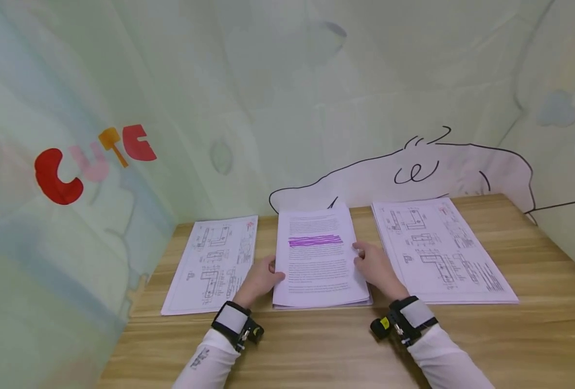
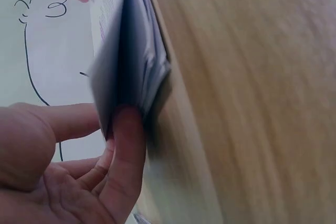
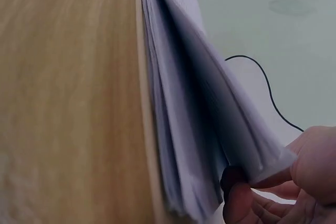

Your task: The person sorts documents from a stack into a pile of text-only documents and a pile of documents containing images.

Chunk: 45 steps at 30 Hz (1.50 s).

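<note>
In the middle of the table, a stack of printed paper [image 1: 316, 275] has lines of text and a purple scribbled band [image 1: 315, 241] across its top sheet. My left hand [image 1: 257, 279] pinches the left edge of the upper sheets between thumb and fingers. On the opposite edge, my right hand [image 1: 377, 270] pinches the same sheets. Both wrist views show these upper sheets [image 3: 236, 114] lifted, with a dark gap over the lower sheets [image 3: 178, 129]. The lower sheets [image 2: 149, 72] lie on the tabletop with slightly uneven edges.
To the left lies a pile of technical drawings [image 1: 214, 265], and a thicker-looking pile of drawings [image 1: 443, 254] lies to the right. The wooden table [image 1: 326, 346] meets a printed fabric backdrop [image 1: 248, 119] behind the papers.
</note>
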Available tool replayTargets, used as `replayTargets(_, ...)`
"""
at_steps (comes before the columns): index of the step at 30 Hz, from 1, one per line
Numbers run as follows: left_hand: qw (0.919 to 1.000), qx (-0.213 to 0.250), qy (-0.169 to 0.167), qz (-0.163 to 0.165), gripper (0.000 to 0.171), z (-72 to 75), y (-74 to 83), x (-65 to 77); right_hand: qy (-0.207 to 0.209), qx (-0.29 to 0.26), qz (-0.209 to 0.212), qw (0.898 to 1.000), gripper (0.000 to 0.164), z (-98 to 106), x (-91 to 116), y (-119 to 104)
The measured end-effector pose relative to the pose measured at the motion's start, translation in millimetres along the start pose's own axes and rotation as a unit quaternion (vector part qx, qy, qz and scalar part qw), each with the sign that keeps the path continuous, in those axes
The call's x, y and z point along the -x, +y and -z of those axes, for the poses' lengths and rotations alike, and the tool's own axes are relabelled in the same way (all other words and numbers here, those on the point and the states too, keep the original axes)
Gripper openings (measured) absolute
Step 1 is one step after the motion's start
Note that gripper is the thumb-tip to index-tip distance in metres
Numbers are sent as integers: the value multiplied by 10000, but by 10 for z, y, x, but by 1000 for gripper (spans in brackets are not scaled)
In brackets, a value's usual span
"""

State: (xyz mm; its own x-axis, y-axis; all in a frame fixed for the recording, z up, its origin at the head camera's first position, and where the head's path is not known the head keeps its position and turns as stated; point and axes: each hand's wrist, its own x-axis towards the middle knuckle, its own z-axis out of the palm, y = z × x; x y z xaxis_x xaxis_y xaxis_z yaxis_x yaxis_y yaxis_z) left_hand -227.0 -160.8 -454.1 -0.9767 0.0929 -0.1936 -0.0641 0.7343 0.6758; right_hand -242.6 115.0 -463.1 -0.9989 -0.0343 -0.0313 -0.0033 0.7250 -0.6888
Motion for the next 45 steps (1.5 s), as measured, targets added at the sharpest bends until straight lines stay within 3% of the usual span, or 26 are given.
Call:
replayTargets(2, 10000, 27, -53, 37, 47, -1, -19, -8, 37, 102, 61, 9999, 40, -5, 3, 1)
replayTargets(6, 9999, 99, -125, -11, 23, 13, -38, -9, 109, 410, 188, 9989, 34, -17, 13, -9)
replayTargets(10, 9998, 83, -61, -166, 4, 36, -41, 2, 79, 816, 83, 9966, 29, -8, 31, -55)
replayTargets(18, 9997, 125, -107, -158, 4, 35, -5, 30, -94, 1019, -144, 9946, 29, 66, 48, -73)
replayTargets(23, 9998, 163, 42, 136, 23, 115, 24, 59, -142, 1156, -84, 9932, 32, 131, 78, -102)
replayTargets(27, 9987, 342, 285, 252, 40, 295, 27, 100, -59, 1159, 74, 9932, 36, 169, 109, -165)
replayTargets(30, 9970, 564, 487, 194, 46, 469, 11, 147, 37, 930, 313, 9952, 35, 180, 144, -242)
replayTargets(34, 9956, 486, 800, -17, 42, 701, -47, 213, 48, 494, 810, 9955, 33, 160, 208, -398)
replayTargets(38, 9933, 159, 1136, -94, 40, 905, -159, 276, -159, -89, 1180, 9928, 35, 77, 278, -594)
replayTargets(45, 9848, -425, 1683, -100, 38, 1191, -448, 347, -471, -1279, 1315, 9819, 39, -208, 322, -875)
